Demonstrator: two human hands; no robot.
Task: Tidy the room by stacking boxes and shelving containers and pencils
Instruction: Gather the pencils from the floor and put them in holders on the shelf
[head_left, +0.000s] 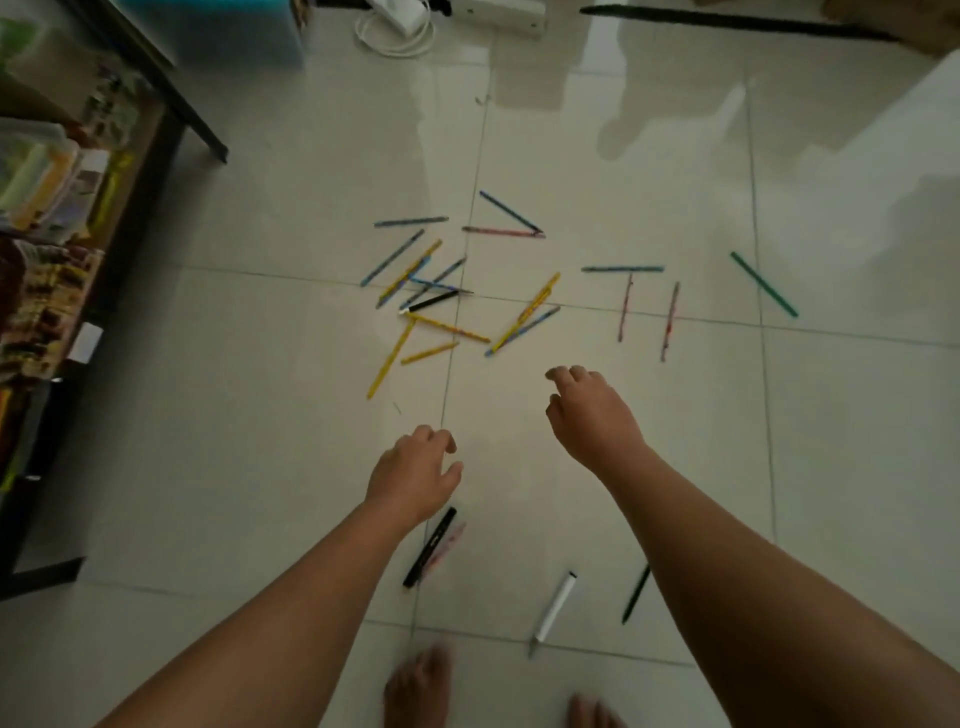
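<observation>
Several coloured pencils lie scattered on the tiled floor, mostly in a loose pile (441, 296) of blue and yellow ones. Two reddish pencils (670, 322) and a green pencil (763, 285) lie off to the right. Both my arms reach out over the floor, just short of the pile. My left hand (415, 475) hovers with loosely curled fingers and holds nothing. My right hand (592, 415) is a little further forward, fingers relaxed and empty. A black marker (430, 546), a white marker (555, 607) and a dark pencil (636, 595) lie between my arms.
A dark-framed shelf (130, 218) stands at the left, holding plastic containers (36, 176) and other items. White cables and a power strip (410, 23) lie at the top. My bare feet (418, 686) show at the bottom edge.
</observation>
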